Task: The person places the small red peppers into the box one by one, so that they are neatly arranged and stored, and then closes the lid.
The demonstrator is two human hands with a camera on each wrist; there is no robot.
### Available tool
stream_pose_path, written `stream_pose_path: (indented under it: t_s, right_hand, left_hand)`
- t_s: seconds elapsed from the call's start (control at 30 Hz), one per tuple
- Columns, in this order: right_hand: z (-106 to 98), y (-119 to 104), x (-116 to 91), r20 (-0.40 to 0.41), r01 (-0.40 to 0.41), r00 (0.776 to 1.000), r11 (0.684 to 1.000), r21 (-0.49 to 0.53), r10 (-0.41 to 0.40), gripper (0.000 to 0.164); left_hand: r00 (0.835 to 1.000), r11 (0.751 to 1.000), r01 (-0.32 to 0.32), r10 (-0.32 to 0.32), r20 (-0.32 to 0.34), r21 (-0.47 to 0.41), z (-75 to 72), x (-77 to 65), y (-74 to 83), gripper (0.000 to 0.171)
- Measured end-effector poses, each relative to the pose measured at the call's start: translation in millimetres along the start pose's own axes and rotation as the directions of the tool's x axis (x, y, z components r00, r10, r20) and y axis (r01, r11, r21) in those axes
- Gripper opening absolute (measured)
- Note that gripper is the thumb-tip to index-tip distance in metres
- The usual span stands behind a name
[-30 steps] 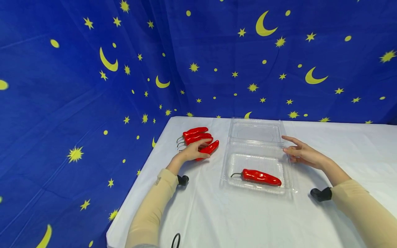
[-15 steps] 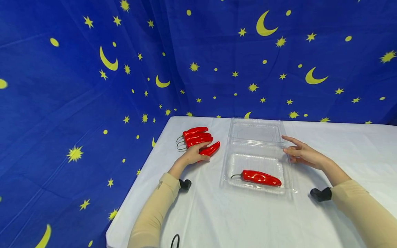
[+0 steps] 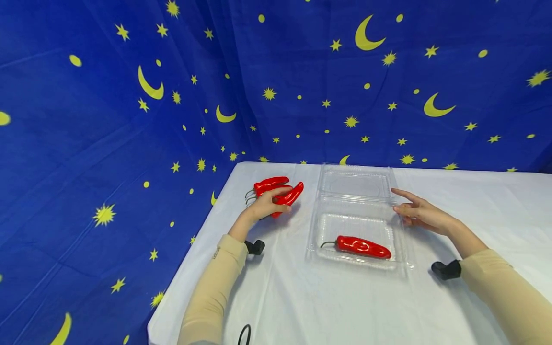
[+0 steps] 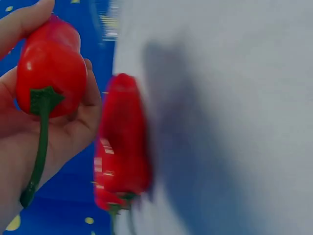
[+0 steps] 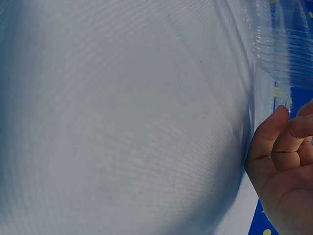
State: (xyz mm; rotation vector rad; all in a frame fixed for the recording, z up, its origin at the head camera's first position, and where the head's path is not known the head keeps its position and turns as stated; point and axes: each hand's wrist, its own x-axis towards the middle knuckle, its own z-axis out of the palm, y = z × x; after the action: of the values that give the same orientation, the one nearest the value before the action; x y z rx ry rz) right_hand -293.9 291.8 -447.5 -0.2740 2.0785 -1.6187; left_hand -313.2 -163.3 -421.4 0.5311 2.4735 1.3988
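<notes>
My left hand (image 3: pixel 264 206) grips a glossy red pepper (image 3: pixel 291 193) between thumb and fingers. In the left wrist view, that pepper's green stem (image 4: pixel 41 142) hangs toward the palm, and its body is off the table. Just behind it lie more red peppers (image 3: pixel 271 182), partly hidden by the hand. A clear plastic clamshell container (image 3: pixel 358 184) lies unfolded in the middle, lid side to the back. Inside its front half rests one red pepper (image 3: pixel 363 246), stem to the left. My right hand (image 3: pixel 424 216) is at the container's right edge, fingers loosely bent and holding nothing.
A white cloth (image 3: pixel 345 306) covers the table. Blue curtains (image 3: pixel 302 96) with yellow moons and stars stand behind and to the left. A black cable loop (image 3: pixel 245 333) lies at the front edge. Each wrist carries a black camera mount.
The left hand has taken hold of the front pepper of the pile and lifted it slightly, tilting its tip up and back. The right hand and container have stayed in place.
</notes>
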Motion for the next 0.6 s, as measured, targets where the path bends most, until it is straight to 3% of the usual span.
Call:
stream_pose_path:
  t_s: [0.1,0.27,0.43,0.6]
  right_hand:
    - [0,0,0,0.001,0.0,1.0,1.0,-0.003,0.0,0.076]
    - [-1,0,0,-0.001,0.001,1.0,1.0,-0.005,-0.001,0.076]
    - [-2,0,0,-0.006,-0.001,1.0,1.0,-0.01,0.001,0.076]
    - [-2,0,0,0.002,-0.005,1.0,1.0,0.001,0.005,0.076]
  left_hand:
    - [1.0,0.998,0.006,-0.006,-0.001,-0.056,-7.6,2.3,13.3,0.065]
    - [0.998,0.997,-0.054,0.056,0.036,-0.059,-13.1,8.3,42.0,0.062]
    - [0.986,0.992,-0.125,0.127,0.109,-0.027,-9.8,14.5,74.1,0.063]
    - [0.972,0.986,-0.163,0.157,0.173,0.018,-1.7,21.1,99.8,0.066]
